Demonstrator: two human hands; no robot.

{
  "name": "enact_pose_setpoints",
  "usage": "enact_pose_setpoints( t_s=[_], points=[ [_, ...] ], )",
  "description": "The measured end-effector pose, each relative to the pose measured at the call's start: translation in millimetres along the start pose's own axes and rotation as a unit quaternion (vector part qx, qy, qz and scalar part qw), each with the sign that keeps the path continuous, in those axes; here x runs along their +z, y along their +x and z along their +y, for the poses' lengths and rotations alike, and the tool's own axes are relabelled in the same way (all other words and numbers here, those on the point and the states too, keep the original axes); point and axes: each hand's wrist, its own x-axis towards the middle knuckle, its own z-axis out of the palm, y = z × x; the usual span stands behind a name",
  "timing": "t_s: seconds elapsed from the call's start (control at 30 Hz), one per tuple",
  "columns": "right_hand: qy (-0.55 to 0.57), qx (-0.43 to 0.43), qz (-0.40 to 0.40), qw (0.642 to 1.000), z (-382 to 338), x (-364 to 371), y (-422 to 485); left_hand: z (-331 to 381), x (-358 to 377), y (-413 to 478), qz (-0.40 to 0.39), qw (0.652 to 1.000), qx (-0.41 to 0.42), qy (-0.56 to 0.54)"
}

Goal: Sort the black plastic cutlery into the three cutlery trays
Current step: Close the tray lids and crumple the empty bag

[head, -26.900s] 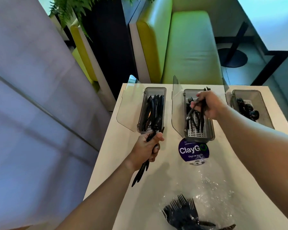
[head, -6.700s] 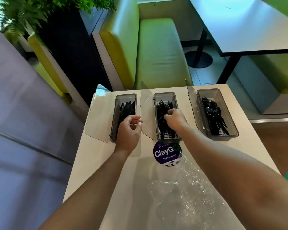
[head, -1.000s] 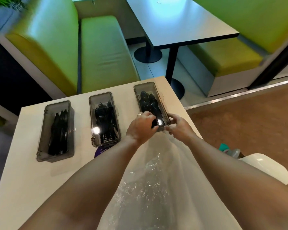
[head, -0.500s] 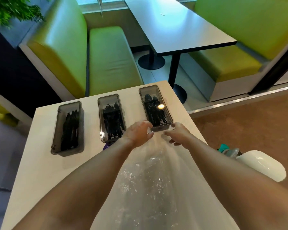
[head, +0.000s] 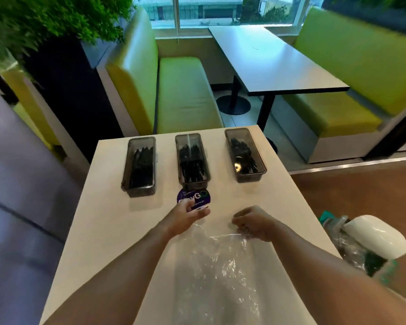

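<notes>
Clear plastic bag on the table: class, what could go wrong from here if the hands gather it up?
The right hand seems to grip the clear plastic bag by its far edge; a quick tug might whip it against the middle tray. The right tray sits close to the table edge, so an elbow or the bag could push it off.

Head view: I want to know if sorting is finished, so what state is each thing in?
Left tray, lid shut, cutlery inside.
Middle tray, lid shut, cutlery inside.
Right tray, lid shut, cutlery inside.
Plastic bag, empty, crumpled on the table.
Left hand, fingers curled by the bag's edge; grip unclear.
Right hand, fingers curled on the bag's edge.
</notes>
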Motion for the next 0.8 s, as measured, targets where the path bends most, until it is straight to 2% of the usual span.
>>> enact_pose_setpoints(
  t_s=[0.13, 0.27, 0.33, 0.47, 0.6, 0.7, 0.8],
  points=[
    [0.015, -0.030, 0.005, 0.999, -12.8, 24.7, -13.6, -15.9, -7.8, -34.3, -0.114, 0.987, -0.094, -0.062],
    [-0.009, -0.043, -0.011, 0.999, -21.7, 45.2, -24.1, -36.7, -14.3, -59.3, -0.183, 0.965, -0.113, -0.153],
    [-0.018, -0.042, -0.026, 0.999, -23.7, 53.1, -27.4, -44.2, -19.1, -66.3, -0.194, 0.963, -0.104, -0.156],
    [-0.065, -0.053, -0.054, 0.995, -31.0, 67.1, -31.0, -49.5, -35.3, -75.8, -0.132, 0.976, -0.061, -0.164],
    [-0.126, -0.079, -0.073, 0.986, -46.4, 74.2, -34.1, -48.1, -62.7, -79.2, 0.005, 0.977, -0.001, -0.214],
    [-0.041, -0.091, -0.083, 0.992, -56.7, 75.5, -36.3, -45.1, -82.3, -81.3, 0.089, 0.965, 0.031, -0.244],
    [0.036, -0.119, -0.056, 0.991, -66.2, 77.0, -38.9, -41.4, -93.9, -84.6, 0.136, 0.954, 0.062, -0.259]
  ],
)
